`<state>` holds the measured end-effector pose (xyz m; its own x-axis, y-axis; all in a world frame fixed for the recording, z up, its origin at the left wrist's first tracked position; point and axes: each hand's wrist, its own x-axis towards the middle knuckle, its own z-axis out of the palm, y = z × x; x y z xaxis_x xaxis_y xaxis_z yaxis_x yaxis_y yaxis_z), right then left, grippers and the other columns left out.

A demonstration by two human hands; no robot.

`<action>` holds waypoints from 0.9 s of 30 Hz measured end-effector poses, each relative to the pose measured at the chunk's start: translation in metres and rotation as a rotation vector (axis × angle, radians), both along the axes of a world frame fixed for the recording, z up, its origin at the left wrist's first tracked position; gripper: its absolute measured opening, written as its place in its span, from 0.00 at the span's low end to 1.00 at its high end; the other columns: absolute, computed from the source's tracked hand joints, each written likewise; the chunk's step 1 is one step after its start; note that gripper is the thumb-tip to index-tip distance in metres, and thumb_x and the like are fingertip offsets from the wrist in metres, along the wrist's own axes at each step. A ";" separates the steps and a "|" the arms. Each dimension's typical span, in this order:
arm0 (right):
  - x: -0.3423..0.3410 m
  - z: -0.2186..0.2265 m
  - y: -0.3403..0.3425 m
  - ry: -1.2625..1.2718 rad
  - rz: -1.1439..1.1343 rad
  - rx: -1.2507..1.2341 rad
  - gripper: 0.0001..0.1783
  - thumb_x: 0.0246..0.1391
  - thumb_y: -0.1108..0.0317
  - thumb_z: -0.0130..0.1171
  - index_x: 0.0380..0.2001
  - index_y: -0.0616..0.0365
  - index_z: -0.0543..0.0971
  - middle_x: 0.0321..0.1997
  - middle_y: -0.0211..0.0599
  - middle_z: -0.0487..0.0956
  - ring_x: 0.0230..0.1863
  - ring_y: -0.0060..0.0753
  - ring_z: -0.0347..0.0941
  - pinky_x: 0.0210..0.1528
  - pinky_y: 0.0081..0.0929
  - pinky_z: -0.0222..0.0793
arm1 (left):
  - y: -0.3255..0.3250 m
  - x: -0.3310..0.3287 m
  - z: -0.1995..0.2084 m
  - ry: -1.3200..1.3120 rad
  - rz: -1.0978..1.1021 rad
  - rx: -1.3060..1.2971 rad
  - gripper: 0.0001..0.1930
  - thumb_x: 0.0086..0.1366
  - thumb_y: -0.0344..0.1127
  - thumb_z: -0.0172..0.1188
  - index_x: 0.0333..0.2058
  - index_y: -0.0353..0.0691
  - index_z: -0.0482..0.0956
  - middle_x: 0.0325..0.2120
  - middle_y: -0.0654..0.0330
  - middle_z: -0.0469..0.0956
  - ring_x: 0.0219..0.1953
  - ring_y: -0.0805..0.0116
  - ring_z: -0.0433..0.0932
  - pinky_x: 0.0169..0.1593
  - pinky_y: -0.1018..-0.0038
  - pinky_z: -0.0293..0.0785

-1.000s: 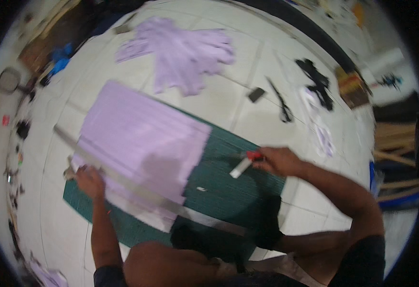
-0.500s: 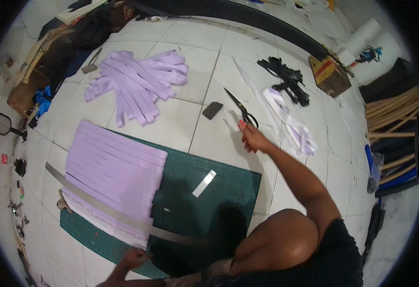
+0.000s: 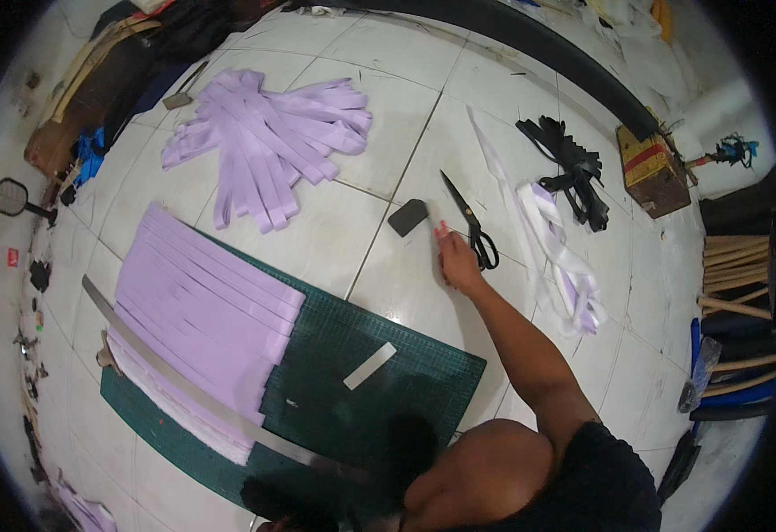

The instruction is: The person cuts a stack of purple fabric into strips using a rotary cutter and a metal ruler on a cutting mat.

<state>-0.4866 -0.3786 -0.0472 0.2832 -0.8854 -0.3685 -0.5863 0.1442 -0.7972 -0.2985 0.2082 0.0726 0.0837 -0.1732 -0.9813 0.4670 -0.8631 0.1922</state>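
1. Right hand (image 3: 455, 259): stretched out over the white tiled floor (image 3: 361, 239), palm down, fingers held narrow and close together, gripping nothing. Its fingertips lie just beside the black scissors (image 3: 470, 223), on their left; whether they touch the handles cannot be told.
2. Scissors: flat on the floor, right of centre, blades shut and pointing far-left, black loop handles at the near-right end.
3. Small dark grey block (image 3: 407, 216): on the floor just left of the scissors, near the fingertips but apart from them.
4. Left hand: hidden at the near edge of the view (behind the person's shoulder), so its finger state cannot be told.
5. Green cutting mat (image 3: 388, 408): near-left of the right hand. A sheet of lilac fabric (image 3: 202, 319), cut into parallel strips, covers its left half.
6. Long metal ruler (image 3: 193, 390): lies slantwise across the near edge of the lilac fabric and the mat.
7. Small white cutter (image 3: 369, 365): lies on the bare green part of the mat, well apart from the right hand.
8. Pile of loose lilac strips (image 3: 268, 137): on the floor at far left.
9. Lilac and white strips (image 3: 565, 257): trail right of the scissors; black strips (image 3: 574, 168) lie farther off.
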 end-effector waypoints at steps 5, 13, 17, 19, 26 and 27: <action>-0.015 -0.026 -0.014 0.167 -0.020 -0.180 0.29 0.67 0.40 0.43 0.39 0.60 0.71 0.20 0.34 0.72 0.15 0.28 0.67 0.18 0.30 0.64 | -0.025 0.006 0.006 -0.061 -0.070 0.028 0.16 0.64 0.42 0.62 0.41 0.34 0.81 0.32 0.55 0.83 0.36 0.63 0.82 0.39 0.65 0.79; -0.013 -0.014 -0.005 0.070 0.018 -0.057 0.30 0.67 0.39 0.41 0.40 0.59 0.71 0.20 0.33 0.70 0.13 0.26 0.66 0.17 0.30 0.64 | -0.024 0.008 0.020 -0.096 -0.101 0.044 0.16 0.63 0.42 0.62 0.42 0.35 0.81 0.33 0.55 0.83 0.36 0.62 0.82 0.39 0.66 0.79; 0.007 0.014 0.015 -0.011 0.091 0.133 0.31 0.66 0.36 0.41 0.34 0.58 0.70 0.18 0.29 0.68 0.12 0.26 0.65 0.14 0.31 0.61 | 0.000 0.004 0.027 -0.095 -0.067 0.058 0.16 0.63 0.42 0.62 0.42 0.35 0.81 0.34 0.54 0.83 0.36 0.61 0.82 0.39 0.66 0.79; -0.026 -0.023 -0.004 0.156 0.052 -0.129 0.31 0.66 0.36 0.41 0.36 0.57 0.71 0.19 0.30 0.69 0.12 0.26 0.64 0.13 0.30 0.60 | 0.005 0.003 0.018 -0.061 -0.102 0.060 0.16 0.63 0.42 0.62 0.42 0.35 0.81 0.35 0.54 0.83 0.36 0.61 0.82 0.39 0.66 0.79; -0.006 0.001 0.003 0.023 0.066 -0.604 0.26 0.69 0.49 0.42 0.62 0.51 0.69 0.38 0.58 0.77 0.42 0.55 0.77 0.45 0.47 0.71 | 0.146 0.005 -0.067 -0.402 -0.813 -0.519 0.20 0.60 0.42 0.63 0.46 0.34 0.81 0.43 0.46 0.81 0.33 0.50 0.80 0.38 0.63 0.80; -0.006 -0.001 0.007 0.132 0.087 -0.611 0.26 0.69 0.50 0.42 0.64 0.49 0.68 0.39 0.57 0.76 0.41 0.55 0.76 0.45 0.47 0.71 | 0.162 0.005 -0.077 -0.497 -0.977 -0.548 0.18 0.60 0.40 0.62 0.46 0.38 0.82 0.45 0.47 0.80 0.35 0.51 0.80 0.40 0.63 0.80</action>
